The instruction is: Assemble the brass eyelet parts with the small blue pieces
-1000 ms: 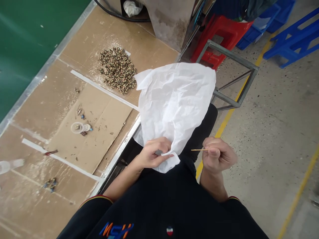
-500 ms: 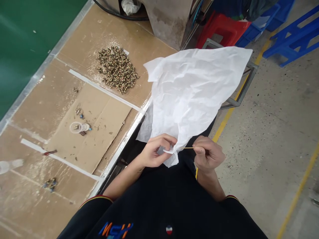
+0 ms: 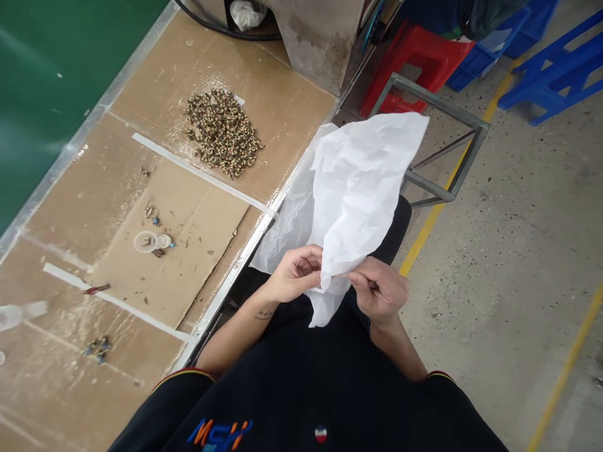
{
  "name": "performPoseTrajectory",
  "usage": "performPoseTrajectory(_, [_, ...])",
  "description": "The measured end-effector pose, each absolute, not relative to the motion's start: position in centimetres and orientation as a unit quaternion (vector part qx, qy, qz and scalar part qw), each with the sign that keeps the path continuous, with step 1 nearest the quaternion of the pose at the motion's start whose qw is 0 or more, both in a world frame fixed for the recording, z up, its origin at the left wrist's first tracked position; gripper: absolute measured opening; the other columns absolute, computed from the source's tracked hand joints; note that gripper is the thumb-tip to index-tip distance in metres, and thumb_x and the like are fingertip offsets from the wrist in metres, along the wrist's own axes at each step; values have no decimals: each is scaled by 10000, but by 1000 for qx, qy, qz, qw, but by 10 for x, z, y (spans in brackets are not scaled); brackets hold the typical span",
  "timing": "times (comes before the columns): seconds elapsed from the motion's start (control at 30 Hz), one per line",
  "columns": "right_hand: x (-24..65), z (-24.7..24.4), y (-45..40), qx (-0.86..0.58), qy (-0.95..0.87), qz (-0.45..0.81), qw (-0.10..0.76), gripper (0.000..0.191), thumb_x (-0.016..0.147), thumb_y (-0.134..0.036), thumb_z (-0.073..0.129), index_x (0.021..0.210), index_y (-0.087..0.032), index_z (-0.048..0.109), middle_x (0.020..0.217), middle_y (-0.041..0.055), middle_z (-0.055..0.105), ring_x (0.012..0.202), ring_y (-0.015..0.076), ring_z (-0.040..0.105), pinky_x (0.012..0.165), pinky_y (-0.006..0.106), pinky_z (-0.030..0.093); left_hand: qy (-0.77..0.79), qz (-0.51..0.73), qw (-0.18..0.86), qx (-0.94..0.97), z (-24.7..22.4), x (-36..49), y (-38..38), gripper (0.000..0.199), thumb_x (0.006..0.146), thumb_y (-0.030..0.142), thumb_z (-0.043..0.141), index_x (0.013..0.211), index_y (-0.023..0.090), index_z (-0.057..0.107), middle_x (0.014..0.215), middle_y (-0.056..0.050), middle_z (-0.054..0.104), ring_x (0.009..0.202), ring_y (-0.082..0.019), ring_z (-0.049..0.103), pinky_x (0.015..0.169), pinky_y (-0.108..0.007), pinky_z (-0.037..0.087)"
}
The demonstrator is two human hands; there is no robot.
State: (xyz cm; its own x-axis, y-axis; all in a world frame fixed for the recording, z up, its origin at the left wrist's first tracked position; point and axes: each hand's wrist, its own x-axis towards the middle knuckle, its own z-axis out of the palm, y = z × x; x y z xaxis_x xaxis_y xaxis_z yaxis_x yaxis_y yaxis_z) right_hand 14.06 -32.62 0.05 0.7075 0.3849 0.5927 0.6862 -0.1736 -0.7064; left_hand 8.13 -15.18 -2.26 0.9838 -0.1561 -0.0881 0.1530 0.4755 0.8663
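Note:
A crumpled thin white sheet (image 3: 362, 182), paper or cloth, hangs in front of my body. My left hand (image 3: 299, 273) is closed on its lower edge, thumb against curled fingers. Close by on the right, my right hand (image 3: 381, 289) pinches a thin tan stick (image 3: 346, 276), of which only a short bit shows at the sheet. The stick's far end is hidden by the white folds. Part of the sheet spreads left along the bench edge, and a loose corner dangles below both hands.
On the cardboard-covered bench (image 3: 226, 207) lies a heap of small brass-coloured parts (image 3: 223, 132). Nearer are a clear plastic cup (image 3: 144, 242), a red-handled tool (image 3: 97, 289) and a few loose parts (image 3: 98, 347). A metal frame (image 3: 447, 194) and a red stool (image 3: 414, 56) stand to the right.
The sheet's spread top has folded inward and dropped, uncovering the metal frame. My right hand has moved left toward my left hand, and the stick now shows less.

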Motion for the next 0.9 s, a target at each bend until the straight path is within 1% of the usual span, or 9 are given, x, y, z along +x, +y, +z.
performPoseTrajectory(0.1, [143, 1, -326, -762, -369, -149, 511, 215, 1024, -223, 609, 810, -208, 604, 570, -46, 635, 463, 77, 541, 443, 223, 415, 15, -151, 826, 543, -19, 85, -149, 341, 845, 432, 812, 801, 125, 671, 726, -50, 683, 655, -137, 617, 620, -237, 489])
performPoseTrajectory(0.2, [143, -1, -326, -775, -386, -162, 473, 223, 1025, -217, 608, 804, -203, 593, 579, -46, 647, 473, 73, 557, 453, 218, 419, 11, -163, 781, 602, -15, 88, -148, 228, 859, 309, 752, 761, 123, 663, 700, -29, 655, 657, -122, 565, 644, -242, 465])
performPoseTrajectory(0.33, [142, -7, -324, -789, -396, -190, 430, 275, 1029, -220, 600, 756, -194, 582, 554, -38, 616, 477, 76, 554, 479, 228, 421, 10, -118, 711, 694, -11, 91, -152, 125, 777, 173, 599, 659, 146, 572, 606, 30, 524, 599, -89, 443, 601, -228, 386])
performPoseTrajectory(0.4, [141, -10, -323, -790, -401, -196, 420, 288, 1034, -213, 586, 747, -193, 580, 564, -29, 620, 482, 79, 548, 485, 238, 413, 20, -77, 679, 730, -9, 92, -156, 128, 737, 158, 542, 611, 157, 517, 578, 44, 450, 583, -80, 375, 579, -226, 337])
performPoseTrajectory(0.47, [141, -13, -323, -790, -404, -198, 417, 284, 1034, -203, 580, 751, -191, 584, 579, -22, 630, 489, 81, 545, 489, 244, 405, 32, -50, 660, 749, -8, 93, -159, 133, 725, 158, 515, 593, 160, 494, 572, 46, 420, 580, -79, 339, 568, -230, 312])
performPoseTrajectory(0.6, [143, -17, -324, -778, -396, -192, 448, 279, 1012, -181, 612, 735, -193, 582, 579, -23, 626, 482, 83, 536, 472, 251, 385, 61, -63, 678, 729, -8, 93, -160, 134, 724, 185, 534, 596, 158, 510, 573, 40, 434, 579, -81, 358, 567, -234, 315])
performPoseTrajectory(0.7, [145, -19, -324, -760, -386, -168, 494, 261, 994, -174, 637, 738, -203, 592, 562, -39, 618, 453, 82, 520, 447, 252, 374, 93, -114, 737, 660, -13, 93, -160, 123, 709, 223, 580, 612, 154, 547, 568, 34, 487, 566, -86, 413, 561, -231, 340])
performPoseTrajectory(0.77, [146, -20, -323, -755, -380, -150, 514, 236, 999, -187, 629, 765, -210, 617, 558, -46, 620, 447, 86, 521, 437, 249, 380, 108, -135, 776, 606, -16, 94, -160, 130, 695, 238, 617, 618, 151, 559, 557, 35, 503, 546, -83, 416, 545, -225, 338])
performPoseTrajectory(0.9, [147, -19, -323, -758, -377, -114, 520, 227, 1004, -204, 620, 779, -217, 647, 589, -42, 646, 466, 92, 540, 446, 243, 411, 112, -146, 795, 577, -20, 94, -160, 158, 699, 251, 643, 620, 148, 553, 552, 34, 488, 544, -81, 399, 541, -221, 325])
